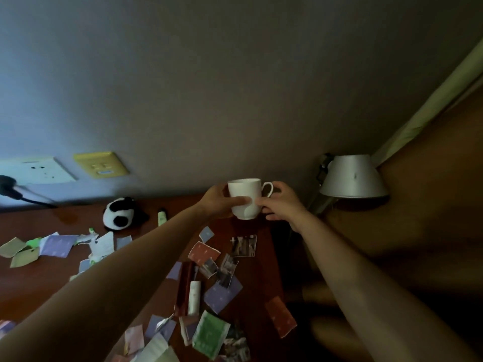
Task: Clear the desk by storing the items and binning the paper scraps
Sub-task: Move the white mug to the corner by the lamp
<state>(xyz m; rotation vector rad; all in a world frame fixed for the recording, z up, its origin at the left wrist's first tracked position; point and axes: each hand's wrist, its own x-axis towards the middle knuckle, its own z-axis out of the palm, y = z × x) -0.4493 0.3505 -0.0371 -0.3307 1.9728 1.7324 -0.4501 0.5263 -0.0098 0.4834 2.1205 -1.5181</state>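
A white mug (244, 190) is held up above the far right corner of the dark wooden desk (39, 283). My left hand (219, 202) grips its left side, thumb across the front. My right hand (281, 205) holds it at the right, fingers beside the handle. Several paper scraps (219, 296) in purple, red, green and white, with torn photos (243, 246), lie strewn over the desk. A panda plush (120, 214) and a small green tube (162, 217) sit near the wall. A white tube (194, 297) lies next to a dark red case (184, 286).
A silver desk lamp (352, 178) stands at the right, close to the mug. White (39, 171) and yellow (100, 164) wall sockets sit on the left wall, with a black plug and cable (10, 188). A brown panel (431, 205) flanks the desk on the right.
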